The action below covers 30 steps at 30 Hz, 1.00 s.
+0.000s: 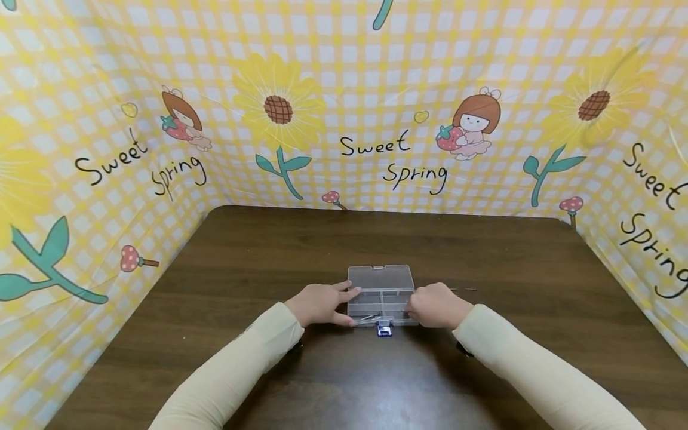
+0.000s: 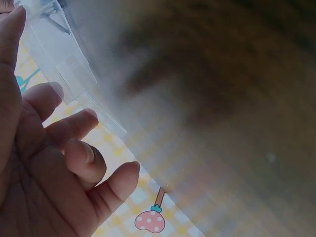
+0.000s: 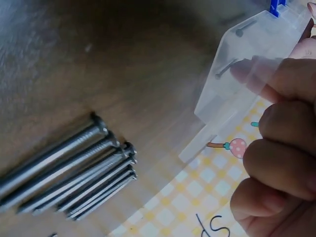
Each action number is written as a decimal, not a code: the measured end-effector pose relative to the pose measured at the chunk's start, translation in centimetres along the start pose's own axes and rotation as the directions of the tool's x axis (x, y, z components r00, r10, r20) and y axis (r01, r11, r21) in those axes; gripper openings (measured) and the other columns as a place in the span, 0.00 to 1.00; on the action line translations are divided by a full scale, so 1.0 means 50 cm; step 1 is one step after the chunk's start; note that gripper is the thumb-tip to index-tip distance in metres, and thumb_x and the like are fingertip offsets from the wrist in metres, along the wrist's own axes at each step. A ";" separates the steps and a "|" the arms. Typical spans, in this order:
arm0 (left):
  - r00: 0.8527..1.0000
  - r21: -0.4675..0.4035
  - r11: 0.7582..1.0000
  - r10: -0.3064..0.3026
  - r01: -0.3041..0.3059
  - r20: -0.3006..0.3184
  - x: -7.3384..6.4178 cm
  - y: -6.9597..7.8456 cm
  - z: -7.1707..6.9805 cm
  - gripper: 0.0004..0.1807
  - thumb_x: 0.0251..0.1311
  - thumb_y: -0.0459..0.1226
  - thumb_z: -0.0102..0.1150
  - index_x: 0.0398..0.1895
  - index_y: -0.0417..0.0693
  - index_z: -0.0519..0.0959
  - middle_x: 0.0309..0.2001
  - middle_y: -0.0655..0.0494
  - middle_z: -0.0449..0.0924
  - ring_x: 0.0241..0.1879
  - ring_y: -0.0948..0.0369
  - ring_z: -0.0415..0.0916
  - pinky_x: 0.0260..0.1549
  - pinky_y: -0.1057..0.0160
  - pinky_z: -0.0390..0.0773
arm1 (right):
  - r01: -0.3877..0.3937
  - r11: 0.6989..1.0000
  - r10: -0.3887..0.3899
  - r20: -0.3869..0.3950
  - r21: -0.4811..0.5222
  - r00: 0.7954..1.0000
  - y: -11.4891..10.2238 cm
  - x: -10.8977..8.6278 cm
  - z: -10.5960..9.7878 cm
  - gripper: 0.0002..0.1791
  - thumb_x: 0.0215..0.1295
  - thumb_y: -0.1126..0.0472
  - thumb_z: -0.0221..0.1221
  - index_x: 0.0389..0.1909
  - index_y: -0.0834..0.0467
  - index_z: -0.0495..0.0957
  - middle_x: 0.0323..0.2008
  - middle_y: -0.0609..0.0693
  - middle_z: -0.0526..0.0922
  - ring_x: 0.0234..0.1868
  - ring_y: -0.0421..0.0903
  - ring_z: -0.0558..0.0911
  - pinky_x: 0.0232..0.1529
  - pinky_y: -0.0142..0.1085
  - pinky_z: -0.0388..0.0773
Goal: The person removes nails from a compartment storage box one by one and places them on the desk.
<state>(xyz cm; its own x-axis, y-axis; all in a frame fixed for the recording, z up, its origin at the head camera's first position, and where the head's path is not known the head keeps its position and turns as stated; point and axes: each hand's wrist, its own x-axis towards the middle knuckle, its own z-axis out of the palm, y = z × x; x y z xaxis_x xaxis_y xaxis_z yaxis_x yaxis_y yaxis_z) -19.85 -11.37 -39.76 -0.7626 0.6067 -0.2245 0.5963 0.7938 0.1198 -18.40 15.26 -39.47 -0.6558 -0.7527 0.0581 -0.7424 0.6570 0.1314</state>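
A clear plastic compartment box (image 1: 381,309) lies on the table with its lid (image 1: 378,278) raised at the back. My left hand (image 1: 321,303) rests against the box's left side, thumb at the front corner, fingers extended near the hinge edge. Curled at the box's right side, my right hand (image 1: 438,306) has its fingertips in the front right compartment. There it pinches a nail (image 3: 226,69), seen through the translucent wall in the right wrist view. More nails (image 1: 368,317) lie in the front left compartment. A blue latch (image 1: 384,329) hangs down at the front.
Several nails (image 3: 74,173) lie side by side on the table to the right of the box, largely hidden behind the right hand in the head view. The brown wooden table (image 1: 301,245) is bordered by a yellow checked cloth (image 1: 371,71) at its back and sides.
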 end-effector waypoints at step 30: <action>1.000 0.012 1.000 0.000 0.000 0.011 0.002 -0.001 -0.002 0.41 0.56 0.59 0.59 0.71 0.56 0.64 0.70 0.50 0.62 0.50 0.53 0.79 0.39 0.58 0.77 | 0.008 1.000 -0.008 0.032 0.017 0.999 0.002 0.021 -0.005 0.16 0.50 0.66 0.62 0.10 0.49 0.71 0.12 0.44 0.71 0.13 0.41 0.68 0.14 0.38 0.68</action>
<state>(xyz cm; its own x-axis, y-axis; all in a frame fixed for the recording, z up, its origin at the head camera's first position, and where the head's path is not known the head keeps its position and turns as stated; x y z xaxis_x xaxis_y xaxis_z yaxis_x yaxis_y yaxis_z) -19.98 -11.32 -39.69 -0.7601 0.6058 -0.2349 0.5991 0.7934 0.1077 -19.10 14.52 -39.15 -0.6538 -0.7563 0.0250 -0.7496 0.6518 0.1149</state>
